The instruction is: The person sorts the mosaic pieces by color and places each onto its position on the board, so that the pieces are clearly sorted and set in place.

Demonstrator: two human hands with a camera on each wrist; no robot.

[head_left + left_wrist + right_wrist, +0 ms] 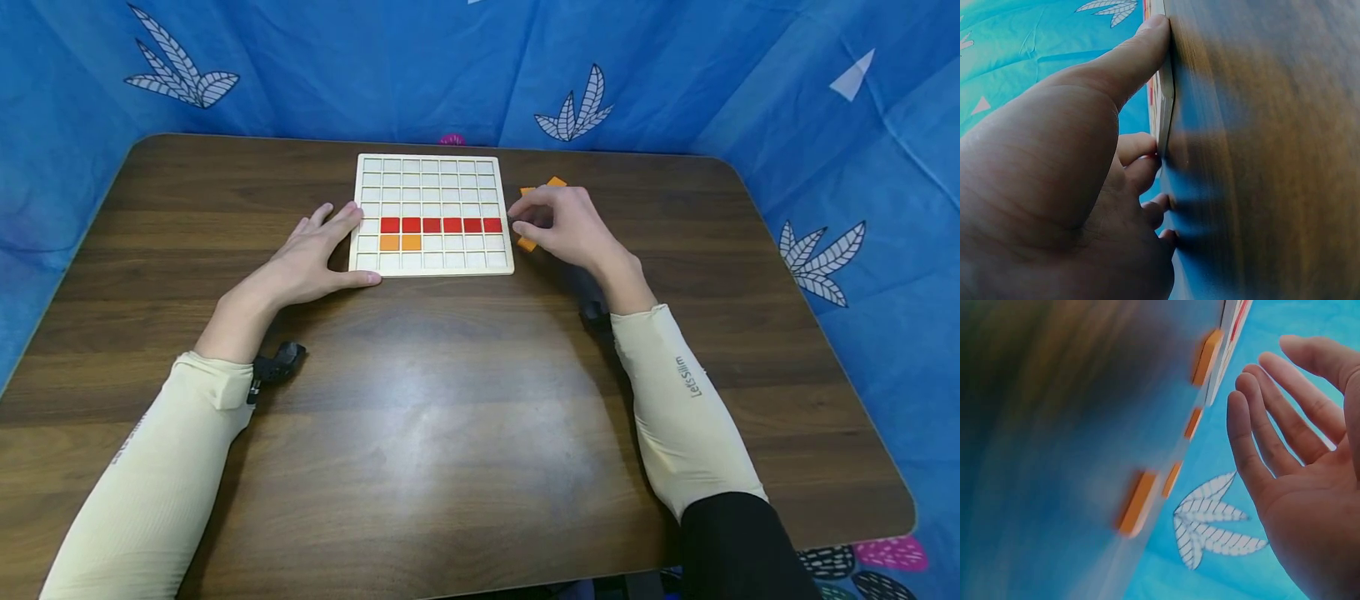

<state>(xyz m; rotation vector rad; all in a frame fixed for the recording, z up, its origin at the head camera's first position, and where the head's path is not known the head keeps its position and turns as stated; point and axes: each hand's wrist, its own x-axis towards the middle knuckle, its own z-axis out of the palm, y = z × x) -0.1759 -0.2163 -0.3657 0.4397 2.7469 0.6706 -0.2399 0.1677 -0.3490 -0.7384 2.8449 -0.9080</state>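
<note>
A white gridded board [430, 180] lies flat on the table, with a row of several red square tiles [431, 225] and two orange square tiles [401, 242] below the red ones. My left hand [307, 260] is at the board's left side; its thumb rests at the lower left corner and a fingertip touches the left edge. To the right of the board, my right hand [573, 227] hovers over several loose orange tiles [557, 182], partly hiding them. In the right wrist view the fingers are extended, holding nothing, above and apart from the orange tiles [1137, 503].
The brown wooden table [420, 375] has rounded corners. A blue cloth [360, 67] with leaf prints hangs behind it and at the sides. A dark wrist camera [279, 362] sits on the left wrist, close to the table.
</note>
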